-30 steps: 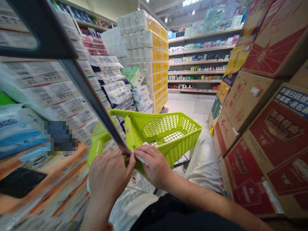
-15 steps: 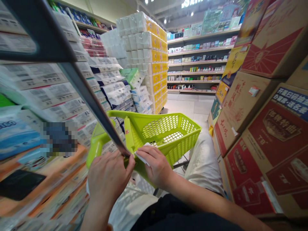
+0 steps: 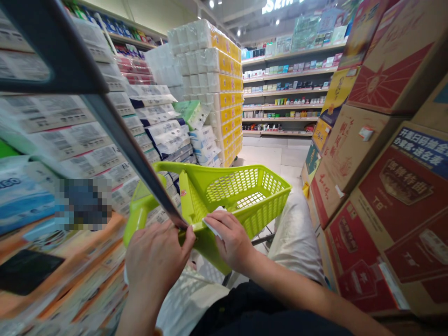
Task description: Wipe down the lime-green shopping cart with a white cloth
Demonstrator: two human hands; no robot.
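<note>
My left hand (image 3: 154,259) is closed in a pinch at the end of the dark shelf rail (image 3: 115,126), right where the rail meets the near rim of a lime-green shopping cart basket (image 3: 259,205). What the fingers pinch is too small to make out. My right hand (image 3: 229,235) sits beside it at the basket rim, fingers curled round a small white slip of paper (image 3: 212,226). The two hands almost touch. The basket looks empty inside.
Shelves of tissue packs (image 3: 77,140) crowd close on the left. Stacked brown and red cartons (image 3: 381,154) wall in the right. A tall pile of paper rolls (image 3: 213,88) stands ahead on the left, with tiled aisle floor (image 3: 273,156) and far shelves (image 3: 287,93) beyond.
My right hand has shifted slightly up and to the right with the white slip. The left hand stays pinched at the rail's end. The view has tilted slightly.
</note>
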